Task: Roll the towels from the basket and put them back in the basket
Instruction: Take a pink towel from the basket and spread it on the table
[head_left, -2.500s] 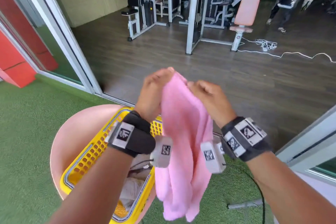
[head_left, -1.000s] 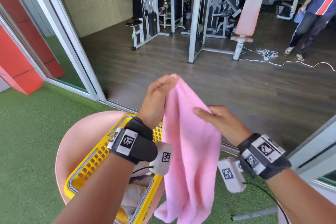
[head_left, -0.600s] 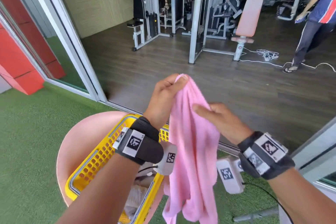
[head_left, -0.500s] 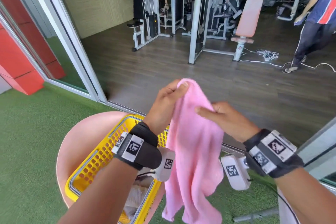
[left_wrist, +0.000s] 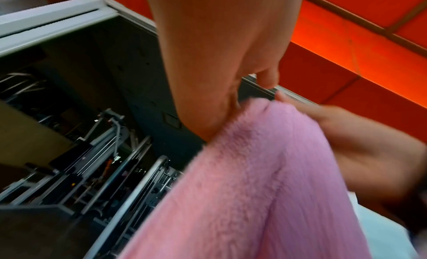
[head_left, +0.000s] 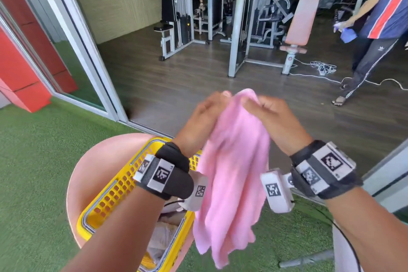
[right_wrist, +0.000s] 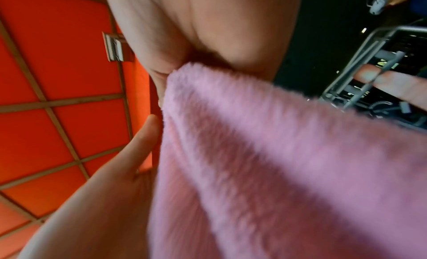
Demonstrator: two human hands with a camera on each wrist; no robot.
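A pink towel (head_left: 234,172) hangs in the air in front of me, its lower end dangling beside the yellow basket (head_left: 114,190). My left hand (head_left: 220,99) pinches the towel's top edge from the left. My right hand (head_left: 249,104) grips the same top edge from the right, and the two hands almost touch. In the left wrist view the left thumb presses into the towel (left_wrist: 265,171). The right wrist view shows the towel (right_wrist: 277,153) tucked under the right palm. A pale towel (head_left: 163,234) lies inside the basket, half hidden by my left forearm.
The basket stands on a round pink table (head_left: 92,161) on green turf. Ahead are a sliding door frame (head_left: 88,51), a dark wood gym floor and weight machines (head_left: 242,28). A person (head_left: 379,28) stands at the far right near floor cables.
My right hand has climbed from lower on the towel's edge to its top, close beside the left hand. The towel now hangs bunched from one point.
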